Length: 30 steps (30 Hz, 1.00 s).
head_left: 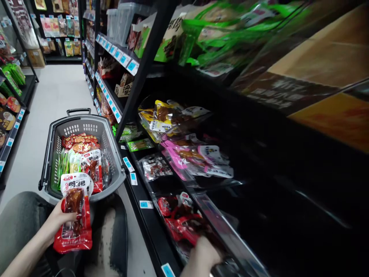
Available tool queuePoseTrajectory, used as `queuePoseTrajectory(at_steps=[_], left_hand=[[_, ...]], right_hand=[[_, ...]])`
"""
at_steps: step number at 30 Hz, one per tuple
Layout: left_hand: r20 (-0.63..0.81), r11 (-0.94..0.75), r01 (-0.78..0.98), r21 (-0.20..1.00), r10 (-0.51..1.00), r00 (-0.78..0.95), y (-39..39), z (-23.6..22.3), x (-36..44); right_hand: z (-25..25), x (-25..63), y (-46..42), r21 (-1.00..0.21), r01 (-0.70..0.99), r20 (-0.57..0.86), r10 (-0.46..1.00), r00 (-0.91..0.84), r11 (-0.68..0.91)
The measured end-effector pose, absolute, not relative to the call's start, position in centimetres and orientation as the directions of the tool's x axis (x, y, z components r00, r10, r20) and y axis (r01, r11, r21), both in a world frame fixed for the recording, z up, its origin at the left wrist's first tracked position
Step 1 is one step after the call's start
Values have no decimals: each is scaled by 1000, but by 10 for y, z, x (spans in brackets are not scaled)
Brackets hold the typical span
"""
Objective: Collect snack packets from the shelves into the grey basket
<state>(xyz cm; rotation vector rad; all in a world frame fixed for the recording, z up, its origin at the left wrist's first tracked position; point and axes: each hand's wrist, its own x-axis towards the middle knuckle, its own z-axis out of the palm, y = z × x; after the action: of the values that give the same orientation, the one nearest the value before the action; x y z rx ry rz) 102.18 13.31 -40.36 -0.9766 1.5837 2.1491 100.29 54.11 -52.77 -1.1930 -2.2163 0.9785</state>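
Observation:
In my left hand [62, 219] is a red and white snack packet [75, 231] with brown meat showing through its clear front, my thumb across it. It is at the near end of a grey shopping basket [119, 173], where similar red packets, green packets [63, 163] and orange-red packets [82, 140] lie. My right hand [203, 256], smeared by motion, reaches into the low shelf bin at the lower right, against red snack packets [184, 225]. Its fingers are hidden, so I cannot tell whether it grips one.
Yellow packets [167, 115], pink packets [198, 154] and silvery packets [155, 167] lie in neighbouring bins behind clear dividers [227, 231]. A black shelf post [144, 65] rises beside the basket. Large bags hang over the right side. The aisle floor [62, 86] runs between shelves.

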Motion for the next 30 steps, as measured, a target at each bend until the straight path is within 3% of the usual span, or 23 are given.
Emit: queuePoseTrajectory(at_steps=[4, 6, 8, 11, 15, 18, 20, 22, 23, 25, 26, 30], left_hand=[[-664, -341, -584, 736, -195, -722, 125, -406, 1020], [-664, -327, -588, 740, -221, -714, 121, -406, 1018], [-671, -309, -601, 737, -230, -704, 117, -405, 1015], [-683, -307, -615, 726, -216, -698, 115, -404, 1012], [-669, -321, -595, 737, -220, -710, 120, -398, 1010], [-667, -316, -596, 738, -210, -715, 122, -395, 1011], [-682, -321, -612, 723, -187, -707, 120, -396, 1012], [-694, -332, -623, 708, -165, -701, 117, -400, 1012], [-695, -335, -624, 706, -162, -701, 115, -403, 1012], [-679, -321, -611, 723, -169, -714, 115, -409, 1013], [-664, -306, -600, 739, -178, -726, 116, -411, 1013], [-578, -275, -522, 807, -189, -794, 131, -421, 1018]], right_hand=[[-550, 1048, 503, -829, 533, -135, 865, -483, 168], [-551, 1065, 472, -892, 451, -307, 777, -550, -33], [-540, 1074, 438, -881, 365, -472, 611, -635, -301], [-512, 1074, 392, -728, 283, -569, 320, -757, -625], [-483, 1064, 348, -371, 252, -463, -57, -885, -894], [-479, 1055, 325, -150, 219, -329, -161, -931, -964], [-479, 1048, 313, -72, 198, -248, -175, -953, -978], [-477, 1042, 305, -202, 177, -248, -125, -961, -963], [-473, 1039, 303, -348, 193, -265, -101, -959, -917], [-463, 1038, 301, -654, 250, -295, -64, -953, -714], [-457, 1038, 300, -749, 280, -306, -60, -950, -601], [-439, 1045, 288, -956, 254, -271, 110, -956, -145]])
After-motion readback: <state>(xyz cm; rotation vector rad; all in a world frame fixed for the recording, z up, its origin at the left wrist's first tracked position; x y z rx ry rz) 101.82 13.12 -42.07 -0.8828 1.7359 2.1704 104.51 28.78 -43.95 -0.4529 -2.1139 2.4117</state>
